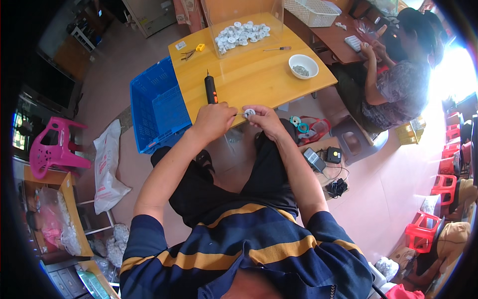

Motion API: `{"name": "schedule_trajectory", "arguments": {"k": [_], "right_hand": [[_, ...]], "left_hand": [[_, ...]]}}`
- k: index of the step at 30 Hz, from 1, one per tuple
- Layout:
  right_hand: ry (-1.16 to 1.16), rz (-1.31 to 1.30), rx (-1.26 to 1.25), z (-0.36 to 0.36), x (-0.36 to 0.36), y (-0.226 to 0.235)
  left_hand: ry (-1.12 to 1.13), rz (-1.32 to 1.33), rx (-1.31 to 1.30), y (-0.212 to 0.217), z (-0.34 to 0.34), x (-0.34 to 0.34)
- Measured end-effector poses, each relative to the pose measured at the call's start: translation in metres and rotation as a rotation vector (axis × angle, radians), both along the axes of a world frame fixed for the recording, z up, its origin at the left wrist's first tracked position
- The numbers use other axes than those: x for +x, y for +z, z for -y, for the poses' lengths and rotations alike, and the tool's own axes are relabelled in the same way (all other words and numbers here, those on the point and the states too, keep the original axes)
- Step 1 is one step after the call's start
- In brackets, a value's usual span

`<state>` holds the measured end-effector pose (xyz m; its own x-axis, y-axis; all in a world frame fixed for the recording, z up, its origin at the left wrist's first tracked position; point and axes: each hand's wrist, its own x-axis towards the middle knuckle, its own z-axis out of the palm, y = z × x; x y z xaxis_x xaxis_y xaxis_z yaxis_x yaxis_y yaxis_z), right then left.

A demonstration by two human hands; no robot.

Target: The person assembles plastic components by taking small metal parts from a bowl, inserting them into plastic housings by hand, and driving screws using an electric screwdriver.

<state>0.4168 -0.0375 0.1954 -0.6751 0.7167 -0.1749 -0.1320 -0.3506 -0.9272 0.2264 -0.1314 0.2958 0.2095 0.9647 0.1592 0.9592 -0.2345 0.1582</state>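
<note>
My right hand [266,120] pinches a small white round plastic part [249,113] just past the table's near edge. My left hand [215,122] is closed beside it, with a thin metal rod [240,114] reaching from its fingertips to the white part; the rest of what it grips is hidden. Just beyond the left hand, a black electric screwdriver [211,90] with orange buttons lies on the yellow table [249,82], its bit facing away. More white round parts [241,35] are heaped in a clear bin at the table's far side.
A white bowl [303,62] of small metal pieces sits at the right, near a screwdriver [278,49]. Pliers [187,55] lie far left. A blue crate [155,107] adjoins the table's left side. Another person [398,89] works at a brown table on the right.
</note>
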Motion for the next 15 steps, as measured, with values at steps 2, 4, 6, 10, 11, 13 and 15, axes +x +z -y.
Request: {"name": "schedule_trajectory", "arguments": {"k": [2, 4, 6, 10, 11, 13, 15], "right_hand": [[-0.006, 0.015, 0.026, 0.001, -0.001, -0.002], [-0.007, 0.030, 0.053, 0.002, -0.002, -0.004], [0.010, 0.057, 0.126, 0.002, -0.004, -0.006], [0.008, 0.068, 0.129, 0.003, -0.005, -0.009], [0.012, 0.071, 0.134, 0.002, -0.006, -0.010], [0.014, 0.075, 0.142, 0.000, -0.005, -0.013], [-0.004, 0.060, 0.144, -0.002, -0.002, -0.018]], "left_hand": [[-0.037, -0.082, -0.019, 0.004, -0.006, 0.002], [-0.071, -0.165, -0.036, 0.009, -0.013, 0.003], [-0.171, -0.273, -0.093, 0.014, -0.021, 0.002], [-0.234, -0.332, -0.116, 0.025, -0.034, 0.004], [-0.283, -0.382, -0.100, 0.024, -0.036, 0.006], [-0.333, -0.431, -0.081, 0.024, -0.038, 0.010], [-0.388, -0.406, -0.025, 0.026, -0.037, 0.016]]}}
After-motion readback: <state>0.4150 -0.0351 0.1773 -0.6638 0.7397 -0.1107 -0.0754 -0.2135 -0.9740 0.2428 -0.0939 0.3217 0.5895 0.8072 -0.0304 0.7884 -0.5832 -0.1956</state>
